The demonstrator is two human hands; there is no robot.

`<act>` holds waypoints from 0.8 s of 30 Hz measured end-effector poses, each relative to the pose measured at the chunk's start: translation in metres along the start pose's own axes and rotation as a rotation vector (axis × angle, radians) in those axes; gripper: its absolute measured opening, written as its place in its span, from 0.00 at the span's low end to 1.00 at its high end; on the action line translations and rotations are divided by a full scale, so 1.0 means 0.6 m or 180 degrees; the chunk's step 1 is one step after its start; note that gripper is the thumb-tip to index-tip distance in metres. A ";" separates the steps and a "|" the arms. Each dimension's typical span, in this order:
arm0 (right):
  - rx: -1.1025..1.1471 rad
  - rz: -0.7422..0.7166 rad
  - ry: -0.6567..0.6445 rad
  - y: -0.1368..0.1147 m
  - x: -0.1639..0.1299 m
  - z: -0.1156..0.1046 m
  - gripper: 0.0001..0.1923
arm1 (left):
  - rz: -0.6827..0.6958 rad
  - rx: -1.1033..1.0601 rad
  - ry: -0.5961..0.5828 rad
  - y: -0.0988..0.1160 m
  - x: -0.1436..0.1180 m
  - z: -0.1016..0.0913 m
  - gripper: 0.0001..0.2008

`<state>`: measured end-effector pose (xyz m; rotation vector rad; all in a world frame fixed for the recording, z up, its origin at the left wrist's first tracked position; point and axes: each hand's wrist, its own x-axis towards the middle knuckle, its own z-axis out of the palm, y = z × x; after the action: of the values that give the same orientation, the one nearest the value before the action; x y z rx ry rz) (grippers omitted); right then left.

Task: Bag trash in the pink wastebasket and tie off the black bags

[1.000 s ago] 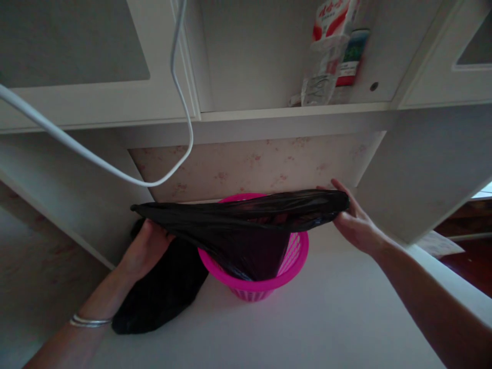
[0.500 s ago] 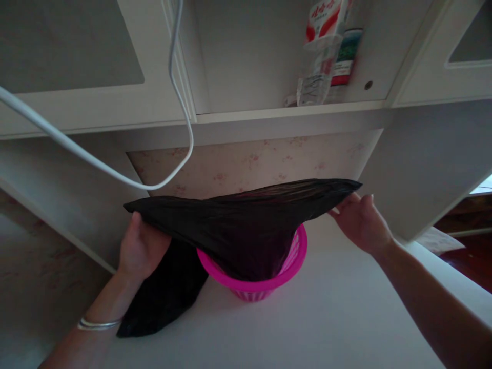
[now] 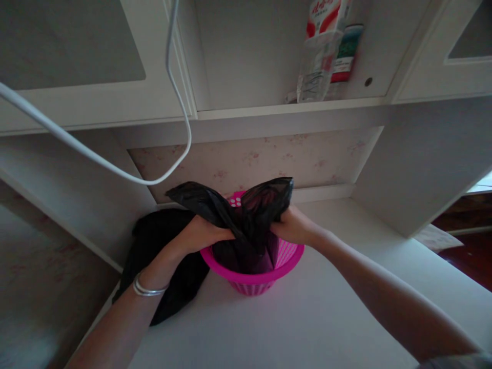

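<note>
A black plastic bag (image 3: 246,246) hangs down into a bright pink perforated basket (image 3: 251,278), its upper edges bunched and sticking up above the rim. My left hand (image 3: 202,237) grips the bag on its left side, thumb stretched along the plastic; some of its fingers are hidden. On the right, my right hand (image 3: 291,225) has its fingers closed round a gathered fold of the same bag, just above the basket's rim. Another black bag or cloth (image 3: 169,261) lies to the left of the basket, partly behind my left forearm.
The basket stands on a white tabletop (image 3: 307,307) beneath a cabinet shelf (image 3: 288,111). A clear plastic cup (image 3: 317,66) and a red-and-white carton (image 3: 325,18) are on that shelf. A white cable (image 3: 149,182) loops down at the left, in front of the cabinet.
Both hands have moved inward, towards each other. The bag, spread wide before, is now gathered and lower in the basket. The other black item at left shows more.
</note>
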<state>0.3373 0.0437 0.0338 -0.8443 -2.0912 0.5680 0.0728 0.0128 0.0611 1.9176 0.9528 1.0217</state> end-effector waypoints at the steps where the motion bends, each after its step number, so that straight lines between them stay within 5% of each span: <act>1: 0.0027 0.0049 -0.0015 -0.008 0.009 0.015 0.09 | -0.0035 -0.0052 -0.0175 0.001 0.008 0.014 0.24; 7: 0.0730 0.0357 -0.0172 -0.038 0.028 0.034 0.15 | 0.0026 0.0181 0.0138 -0.015 0.040 0.042 0.26; 11: 0.2017 0.0420 -0.0316 -0.042 0.021 0.003 0.41 | -0.0165 0.0155 0.0821 -0.009 0.046 0.027 0.25; 15: 0.1121 0.0526 -0.0972 -0.041 0.026 0.017 0.54 | -0.0155 0.0072 0.0997 0.002 0.049 0.038 0.23; 20: 0.0074 -0.0336 -0.0749 -0.025 0.040 0.074 0.39 | -0.0087 0.0126 0.1120 0.009 0.033 0.051 0.18; 24: -0.0193 -0.0660 -0.0690 0.004 0.046 0.079 0.21 | 0.0286 0.0744 0.0986 -0.003 -0.033 0.037 0.13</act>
<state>0.2877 0.0606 0.0185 -0.6107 -2.3694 0.5045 0.0837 -0.0092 0.0444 2.0433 1.2137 1.3381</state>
